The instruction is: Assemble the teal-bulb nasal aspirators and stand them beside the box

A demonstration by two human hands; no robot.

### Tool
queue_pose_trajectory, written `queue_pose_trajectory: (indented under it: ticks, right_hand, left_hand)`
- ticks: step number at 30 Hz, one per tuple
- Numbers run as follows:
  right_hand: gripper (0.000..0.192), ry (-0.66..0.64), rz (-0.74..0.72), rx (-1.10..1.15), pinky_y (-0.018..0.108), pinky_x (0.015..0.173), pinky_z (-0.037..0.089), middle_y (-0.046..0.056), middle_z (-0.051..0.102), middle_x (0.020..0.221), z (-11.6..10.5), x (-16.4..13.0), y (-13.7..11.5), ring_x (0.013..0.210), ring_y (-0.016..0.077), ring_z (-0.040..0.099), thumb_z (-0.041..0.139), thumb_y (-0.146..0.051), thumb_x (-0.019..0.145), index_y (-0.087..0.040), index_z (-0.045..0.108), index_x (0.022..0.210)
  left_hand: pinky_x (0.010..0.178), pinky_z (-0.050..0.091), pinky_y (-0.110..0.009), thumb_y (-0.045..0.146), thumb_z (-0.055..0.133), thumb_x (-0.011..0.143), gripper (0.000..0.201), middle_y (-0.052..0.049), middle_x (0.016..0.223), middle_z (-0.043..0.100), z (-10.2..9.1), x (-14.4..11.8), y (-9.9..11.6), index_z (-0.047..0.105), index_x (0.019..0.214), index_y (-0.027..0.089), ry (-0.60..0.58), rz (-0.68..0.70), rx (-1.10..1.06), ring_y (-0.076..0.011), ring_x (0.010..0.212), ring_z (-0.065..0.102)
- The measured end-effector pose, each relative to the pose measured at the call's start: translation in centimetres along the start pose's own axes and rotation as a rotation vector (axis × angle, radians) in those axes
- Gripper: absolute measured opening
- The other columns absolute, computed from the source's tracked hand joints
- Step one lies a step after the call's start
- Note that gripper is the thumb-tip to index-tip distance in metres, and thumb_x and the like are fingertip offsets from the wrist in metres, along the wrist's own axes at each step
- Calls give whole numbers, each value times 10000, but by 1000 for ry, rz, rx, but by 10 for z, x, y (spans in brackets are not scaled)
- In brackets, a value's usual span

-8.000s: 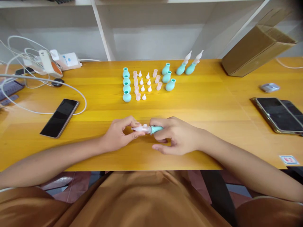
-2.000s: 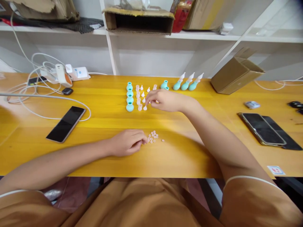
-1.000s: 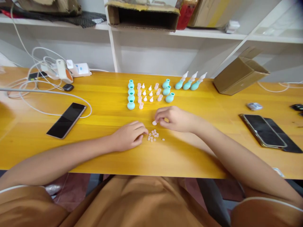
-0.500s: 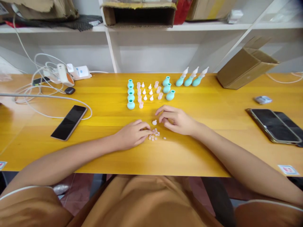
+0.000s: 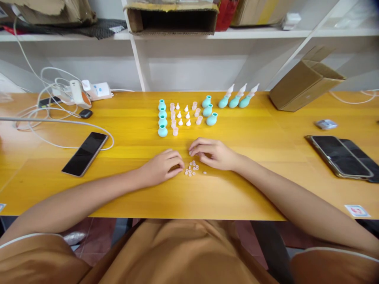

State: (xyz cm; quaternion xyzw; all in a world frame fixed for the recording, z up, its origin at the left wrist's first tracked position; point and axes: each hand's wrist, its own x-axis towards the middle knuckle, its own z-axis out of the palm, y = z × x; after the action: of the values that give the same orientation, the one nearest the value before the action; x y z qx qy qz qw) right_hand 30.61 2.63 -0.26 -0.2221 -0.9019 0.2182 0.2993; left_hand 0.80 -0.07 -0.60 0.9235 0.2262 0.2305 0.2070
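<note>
My right hand (image 5: 213,154) is closed over a small white nozzle tip (image 5: 190,153), which shows only in part between the fingertips. Left of the loose pile, my left hand (image 5: 164,167) has thumb and forefinger pinched together; whatever is between them is too small to make out. Several tiny pale pink rings (image 5: 190,172) lie on the table between the hands, with one ring (image 5: 204,172) apart to the right. Beyond the hands, white nozzle tips (image 5: 187,115) stand upright, flanked by pink translucent cups (image 5: 175,131) and teal bulbs (image 5: 162,131).
Three teal bulbs with nozzles fitted (image 5: 234,102) stand at the back right, near an open cardboard box (image 5: 304,85). A phone (image 5: 85,154) and tangled cables (image 5: 44,112) lie left; stacked phones (image 5: 340,156) lie right. A shelf (image 5: 225,34) overhangs the back.
My left hand has drawn back leftward from the ring pile, its fingertips pinched. My right hand has moved slightly left and closed over the white nozzle tip that lay on the table.
</note>
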Motion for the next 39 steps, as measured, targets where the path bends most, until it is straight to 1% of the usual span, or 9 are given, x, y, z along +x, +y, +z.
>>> queue_pose_trajectory:
  ticks: [4,9,16,20,25,28,31,34,39]
  right_hand:
    - [321,59,43,66,421,964,665,93,806,1206,3,2,-1,1075,229,794,581,-119,1010,-258,834,1153]
    - [291,137,164,320,381,873,693,78,813,1163,9,4,-3,916,181,783,592,-178,1061,-257,864,1128]
    - [220,193,347,714,396,948,692,104,814,1186,13,4,-3,975,211,801,711,-318,1043,-232,912,1069]
    - [233,227,380,962,402,985,676,125,816,1221,18,5,-6,1029,243,802,759,-352,971,-206,915,1061]
    - [266,225,438,1100,408,1019,660,129,828,1239,22,7,-11,1053,256,795,737,-338,924,-200,922,1057]
    - [274,211,443,1142,387,1017,654,120,832,1239,24,8,-14,1056,249,796,722,-313,913,-202,927,1056]
    - [286,179,430,1164,388,1013,651,120,825,1263,25,8,-16,1070,251,797,704,-298,916,-209,926,1073]
    - [293,163,418,1178,402,1023,646,125,813,1291,25,7,-18,1081,256,797,686,-293,929,-210,919,1086]
    - [306,133,402,1216,381,1030,636,127,801,1313,27,8,-22,1105,251,800,664,-268,940,-195,915,1099]
  left_hand:
    - [884,552,-335,255,674,1065,92,-56,995,740,-5,-1,1,724,1015,197,8,-110,-100,-203,934,681]
    - [753,532,-276,278,725,1012,89,-14,887,757,-10,0,2,742,993,192,46,-279,-238,-147,762,676]
    - [699,523,-265,359,769,970,174,-12,847,781,-9,1,0,770,975,184,130,-441,-414,-139,729,674]
    - [708,534,-274,429,821,939,269,-29,870,771,-5,1,-7,762,985,171,199,-482,-577,-144,750,670]
    - [796,575,-303,433,913,873,330,-50,950,785,-3,1,-13,751,988,170,283,-458,-713,-155,822,693]
    - [780,553,-295,411,926,876,308,-48,966,794,-5,1,-11,787,1019,176,320,-423,-668,-150,815,678]
    - [803,553,-304,399,922,903,240,-50,972,793,-9,0,-8,824,973,191,349,-357,-587,-160,846,689]
    - [816,580,-317,423,928,913,244,-52,973,780,-11,-1,-4,826,933,202,373,-277,-559,-167,851,699]
    - [759,581,-289,395,940,917,224,-38,932,752,-13,-1,-1,819,912,206,418,-183,-511,-149,809,687]
